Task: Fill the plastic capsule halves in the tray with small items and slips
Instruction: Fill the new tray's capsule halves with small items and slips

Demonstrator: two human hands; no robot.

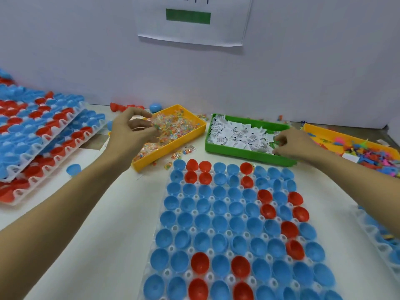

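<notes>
A clear tray (pixel 173 229) in front of me holds several blue and red capsule halves (pixel 218 221), open side up. Behind it on the left stands a yellow bin (pixel 184 144) of small clear packets with coloured bits. My left hand (pixel 132 128) is over that bin, its fingers curled round some packets (pixel 151 123). To the right is a green bin (pixel 244 153) heaped with folded white slips (pixel 238 135). My right hand (pixel 292 146) reaches into its right end, fingertips pinching at the slips.
Stacked trays (pixel 43 135) of blue and red halves lie at the left. An orange bin (pixel 346 135) of coloured plastic bits stands at the far right, another tray (pixel 378 234) below it. Loose packets (pixel 184 151) and a blue half (pixel 73 169) lie on the table. A wall rises behind.
</notes>
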